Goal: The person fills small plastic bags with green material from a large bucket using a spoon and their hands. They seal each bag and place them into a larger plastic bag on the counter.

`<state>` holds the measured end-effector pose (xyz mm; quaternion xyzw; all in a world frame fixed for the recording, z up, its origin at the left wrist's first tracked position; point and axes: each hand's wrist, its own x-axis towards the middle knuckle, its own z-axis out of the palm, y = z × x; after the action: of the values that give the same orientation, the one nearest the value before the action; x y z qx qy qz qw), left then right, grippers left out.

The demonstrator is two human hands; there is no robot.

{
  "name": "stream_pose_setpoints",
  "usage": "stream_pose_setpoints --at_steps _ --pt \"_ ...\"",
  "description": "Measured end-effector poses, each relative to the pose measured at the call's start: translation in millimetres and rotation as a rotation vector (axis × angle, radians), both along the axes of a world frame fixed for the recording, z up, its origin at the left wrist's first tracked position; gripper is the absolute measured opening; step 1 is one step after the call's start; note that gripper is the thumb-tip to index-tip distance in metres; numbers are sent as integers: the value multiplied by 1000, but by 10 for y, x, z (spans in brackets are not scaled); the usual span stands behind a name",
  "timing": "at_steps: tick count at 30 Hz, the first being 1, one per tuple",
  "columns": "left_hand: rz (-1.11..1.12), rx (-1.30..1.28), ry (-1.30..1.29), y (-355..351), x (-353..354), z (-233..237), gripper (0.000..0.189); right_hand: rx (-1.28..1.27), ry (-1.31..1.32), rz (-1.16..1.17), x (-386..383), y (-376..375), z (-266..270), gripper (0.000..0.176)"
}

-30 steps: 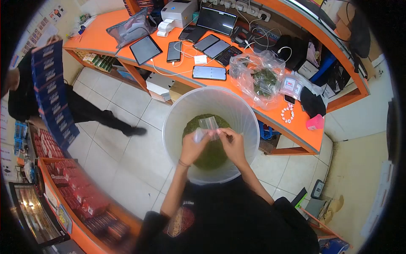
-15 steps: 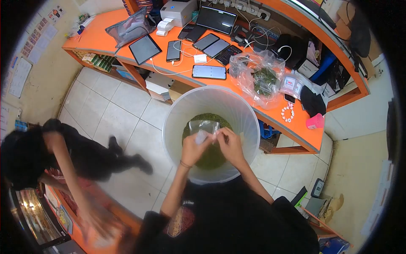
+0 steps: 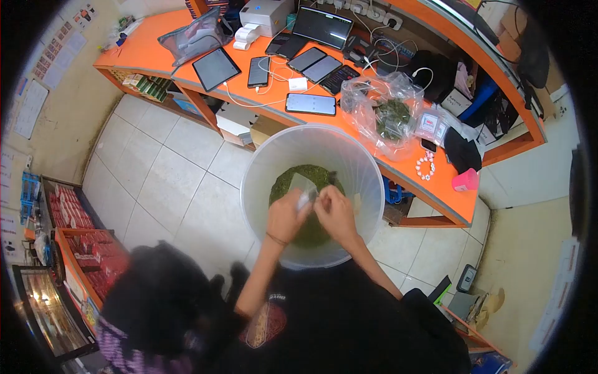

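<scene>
My left hand point(image 3: 288, 216) is closed on a small clear plastic bag point(image 3: 303, 184). The bag tilts above a large translucent plastic tub point(image 3: 254, 190). My right hand point(image 3: 336, 212) is pinched at the bag's right edge, close to my left thumb. Below both hands, dried green flakes point(image 3: 310, 238) cover the bottom of the tub. Something dark shows just beyond my right fingers, too blurred to name. Whether the bag has anything in it cannot be made out.
An orange counter point(image 3: 261, 100) in front bears phones, a tablet point(image 3: 216, 69), a label printer point(image 3: 265, 15) and an open clear bag point(image 3: 389, 118) of green leaf. At lower left, a person in dark clothes point(image 3: 163, 299) is close to my left arm, near red packets point(image 3: 103, 255).
The small bag has turned from spread flat to tilted in my left fingers. The other person has moved from the far left to beside my left arm.
</scene>
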<state>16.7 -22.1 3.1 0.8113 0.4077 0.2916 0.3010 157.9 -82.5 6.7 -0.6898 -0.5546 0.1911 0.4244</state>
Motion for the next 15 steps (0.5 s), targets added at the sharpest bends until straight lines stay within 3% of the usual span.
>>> stream_pose_setpoints --at_steps 1,4,9,11,12,15 --pt "0 -42 -22 4 3 -1 23 4 182 44 -5 28 54 19" --pt "112 -150 -120 -8 32 84 23 -25 318 136 -30 62 177 31" --pt "258 -86 -133 119 -123 166 21 64 291 92 15 123 66 32" --pt "-17 141 -237 124 -153 261 35 40 319 73 26 147 62 31" --pt "-162 29 -212 144 -206 256 54 44 376 91 15 160 67 31" --pt "-145 -44 -245 97 -195 291 65 11 473 123 -23 199 132 29"
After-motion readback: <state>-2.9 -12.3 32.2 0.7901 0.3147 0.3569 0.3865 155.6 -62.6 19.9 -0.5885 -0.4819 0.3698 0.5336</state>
